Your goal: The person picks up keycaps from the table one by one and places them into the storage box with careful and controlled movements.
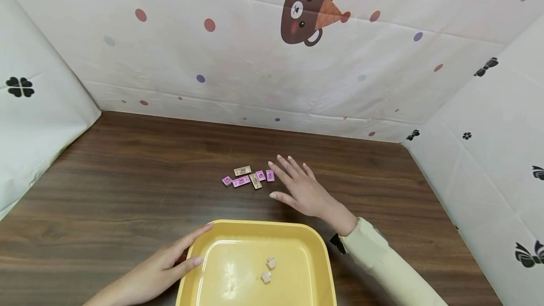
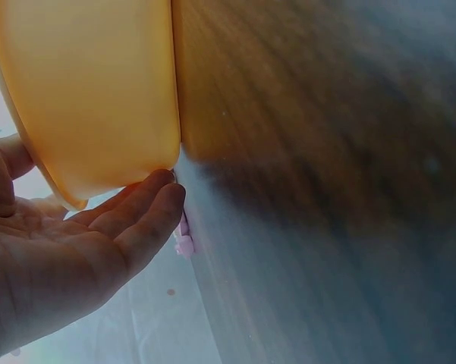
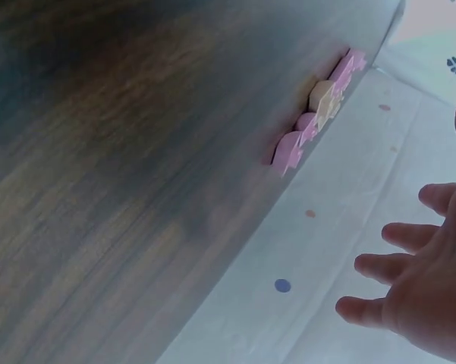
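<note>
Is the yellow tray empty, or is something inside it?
Not empty: the yellow tray holds two small beige pieces on its floor. Its near end is out of view.

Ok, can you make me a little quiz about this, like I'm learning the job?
1. How many small beige pieces lie inside the yellow, round-cornered plastic tray?

2. True or false: the person's bare right hand is gripping one of the small, boxy pink blocks.

3. What is touching the tray's rim?
A) a pink block
B) the person's bare left hand
C) the right hand

Key:
1. Two.
2. False; its fingers are spread and it holds nothing.
3. B.
</note>
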`<state>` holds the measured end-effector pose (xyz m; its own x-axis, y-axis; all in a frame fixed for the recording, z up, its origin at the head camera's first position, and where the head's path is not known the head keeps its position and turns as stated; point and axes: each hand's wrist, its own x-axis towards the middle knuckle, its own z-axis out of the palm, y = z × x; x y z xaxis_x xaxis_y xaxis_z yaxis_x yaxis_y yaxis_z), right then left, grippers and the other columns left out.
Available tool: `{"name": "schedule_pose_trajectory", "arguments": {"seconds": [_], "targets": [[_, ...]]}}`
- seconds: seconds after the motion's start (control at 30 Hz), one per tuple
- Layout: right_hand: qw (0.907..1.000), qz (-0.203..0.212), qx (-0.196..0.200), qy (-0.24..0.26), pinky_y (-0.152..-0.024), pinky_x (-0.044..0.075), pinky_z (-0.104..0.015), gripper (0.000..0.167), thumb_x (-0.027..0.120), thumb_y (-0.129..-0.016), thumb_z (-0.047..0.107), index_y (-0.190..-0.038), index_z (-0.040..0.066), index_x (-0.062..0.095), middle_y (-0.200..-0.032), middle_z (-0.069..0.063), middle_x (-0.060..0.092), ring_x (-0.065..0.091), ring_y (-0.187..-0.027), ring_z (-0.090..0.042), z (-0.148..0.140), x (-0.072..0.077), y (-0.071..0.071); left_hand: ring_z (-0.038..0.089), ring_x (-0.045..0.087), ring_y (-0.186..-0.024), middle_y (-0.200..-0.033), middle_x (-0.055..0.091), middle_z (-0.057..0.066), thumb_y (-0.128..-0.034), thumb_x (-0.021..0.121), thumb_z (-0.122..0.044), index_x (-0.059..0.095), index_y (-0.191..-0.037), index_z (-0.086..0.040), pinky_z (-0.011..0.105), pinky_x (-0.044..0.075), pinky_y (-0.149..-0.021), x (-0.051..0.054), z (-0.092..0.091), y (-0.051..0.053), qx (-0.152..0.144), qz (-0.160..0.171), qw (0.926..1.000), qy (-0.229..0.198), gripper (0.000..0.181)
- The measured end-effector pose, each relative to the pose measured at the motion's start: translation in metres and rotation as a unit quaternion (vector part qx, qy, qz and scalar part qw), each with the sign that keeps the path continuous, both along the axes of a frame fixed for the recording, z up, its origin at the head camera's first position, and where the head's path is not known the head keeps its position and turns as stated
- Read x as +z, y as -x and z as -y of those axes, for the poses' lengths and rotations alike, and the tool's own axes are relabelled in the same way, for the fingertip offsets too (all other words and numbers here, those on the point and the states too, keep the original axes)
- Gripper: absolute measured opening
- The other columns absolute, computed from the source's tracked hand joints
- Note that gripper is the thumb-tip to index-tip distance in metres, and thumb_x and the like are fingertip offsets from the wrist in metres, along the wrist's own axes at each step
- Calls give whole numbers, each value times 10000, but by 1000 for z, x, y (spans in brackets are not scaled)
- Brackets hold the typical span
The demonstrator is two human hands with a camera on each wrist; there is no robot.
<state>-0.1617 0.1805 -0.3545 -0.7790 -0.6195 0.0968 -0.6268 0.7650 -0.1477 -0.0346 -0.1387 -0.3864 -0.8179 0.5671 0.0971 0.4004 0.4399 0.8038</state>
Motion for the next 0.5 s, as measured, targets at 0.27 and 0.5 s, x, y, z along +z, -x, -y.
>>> {"name": "schedule_pose_trajectory", "arguments": {"seconds": [0.27, 0.5], "targets": [[9982, 434, -147, 395, -1006, 197, -603, 659, 459, -925, 459, -1463, 174, 209, -1492, -110, 214, 235, -1329, -355, -1, -3, 14, 26, 389, -1214, -1421, 379, -13, -948, 496, -212, 284, -1437, -224, 208, 403, -886, 0, 0, 0, 15, -69, 10000, 56, 533], [9954, 725, -279, 553, -986, 227, -613, 652, 458, -933, 436, -1463, 150, 207, -1475, -146, 245, 268, -1322, -321, 0, -6, 28, 21, 393, -1207, -1420, 380, 4, -950, 491, -210, 279, -1439, -216, 194, 400, -884, 0, 1, 0, -38, 10, 10000, -36, 533]]}}
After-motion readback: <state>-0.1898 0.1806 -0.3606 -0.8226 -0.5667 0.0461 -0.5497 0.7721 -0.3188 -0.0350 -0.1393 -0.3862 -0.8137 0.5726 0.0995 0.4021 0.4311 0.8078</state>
